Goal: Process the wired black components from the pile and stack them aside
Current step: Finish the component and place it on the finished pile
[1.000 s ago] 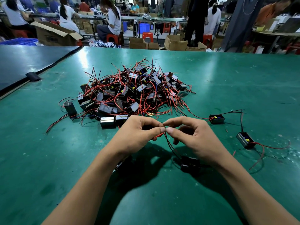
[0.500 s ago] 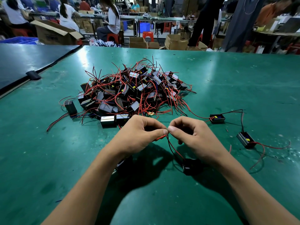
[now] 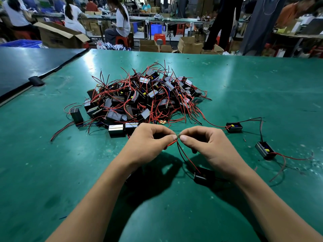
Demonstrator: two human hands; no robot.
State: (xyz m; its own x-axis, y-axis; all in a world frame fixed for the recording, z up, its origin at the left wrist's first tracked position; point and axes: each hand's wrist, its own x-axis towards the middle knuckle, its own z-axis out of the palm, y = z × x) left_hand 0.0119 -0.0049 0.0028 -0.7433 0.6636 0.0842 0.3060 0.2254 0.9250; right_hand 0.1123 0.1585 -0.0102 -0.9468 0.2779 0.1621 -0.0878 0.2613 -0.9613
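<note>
Just nearer than the pile (image 3: 143, 100), the thumb tips of the left hand (image 3: 148, 145) and right hand (image 3: 213, 147), pressed together a second ago, now sit a little apart, and a short twisted wire end (image 3: 178, 135) shows between them. The wires (image 3: 188, 157) that both hands pinch, running down to the black component (image 3: 204, 176) nearer still, now show a clear red strand beside the dark one. Far beyond the pile, the standing person in black (image 3: 220, 21) is further right, legs apart.
</note>
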